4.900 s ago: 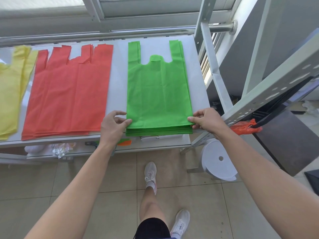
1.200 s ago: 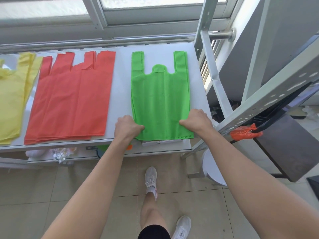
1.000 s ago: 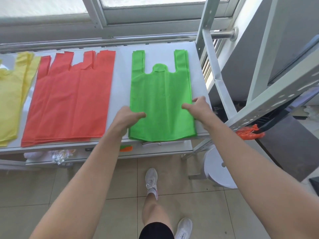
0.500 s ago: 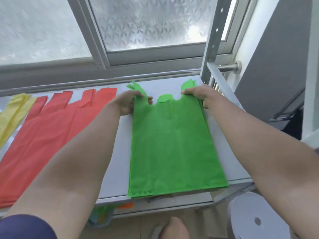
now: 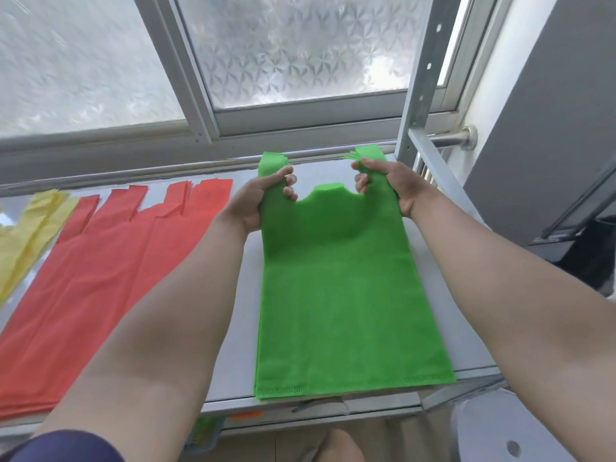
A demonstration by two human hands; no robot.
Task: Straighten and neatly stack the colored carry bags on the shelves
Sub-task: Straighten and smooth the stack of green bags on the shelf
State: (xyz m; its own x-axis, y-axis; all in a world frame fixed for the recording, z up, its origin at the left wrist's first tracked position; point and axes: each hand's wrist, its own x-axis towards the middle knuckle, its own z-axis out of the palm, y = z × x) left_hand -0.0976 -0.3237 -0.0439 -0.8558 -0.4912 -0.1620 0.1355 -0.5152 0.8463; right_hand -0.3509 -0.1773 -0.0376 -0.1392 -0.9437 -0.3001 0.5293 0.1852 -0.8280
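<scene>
Both grips closed on the handle straps of the green bag stack [image 5: 343, 295].

Left hand [image 5: 258, 201] has its fingers curled around the left strap and right hand [image 5: 390, 185] has its fingers curled around the right strap, each holding a bunched bundle of several layers whose ends poke up above the knuckles. Below the hands the green bags lie flat on the white shelf [image 5: 243, 328], their stitched bottom edge at the shelf's near rim and their right side near the metal upright [image 5: 421, 78]. Just beside them to the left, apart by a strip of bare shelf, lies the red bag stack [image 5: 100, 278], its straps fanned unevenly toward the frosted window [image 5: 300, 45]. Farther left, touching the red ones, are the yellow bags [image 5: 30, 235].
</scene>
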